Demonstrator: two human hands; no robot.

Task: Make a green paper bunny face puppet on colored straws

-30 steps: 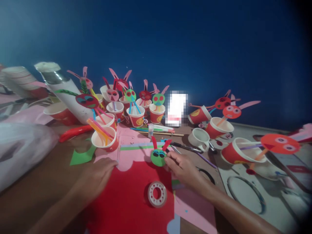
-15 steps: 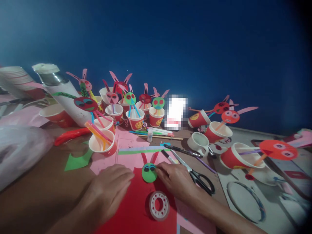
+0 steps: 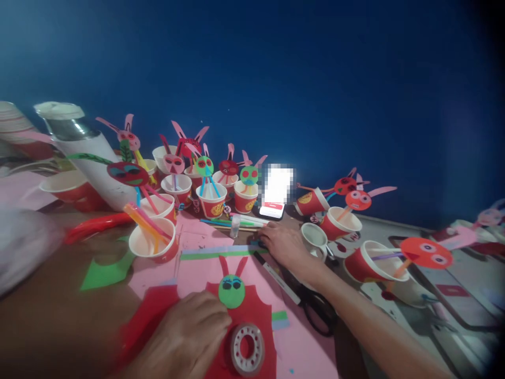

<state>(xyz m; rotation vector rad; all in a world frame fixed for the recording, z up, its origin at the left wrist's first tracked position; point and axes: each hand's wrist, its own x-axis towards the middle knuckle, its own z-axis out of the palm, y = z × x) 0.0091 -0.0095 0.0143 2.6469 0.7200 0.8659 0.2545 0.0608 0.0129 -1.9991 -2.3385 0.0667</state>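
A round green paper face with black eyes and red paper ears lies on a sheet of red paper. My left hand rests on the red paper just left of the face, fingers curled together; what they hold, if anything, is hidden. A roll of clear tape lies below the face. My right hand stretches out over the right ends of several markers, fingers extended downward and touching or close to them. Under its forearm are black-handled scissors, partly covered.
Red paper cups with paper faces on straws stand along the back, several at left and some at right. Also there: a lit phone, a white mug, a flask, green paper and a plastic bag.
My right hand has left the green face and moved up to the markers. The view has shifted a little; my left hand now lies closer to the face, and more red paper shows left of it.
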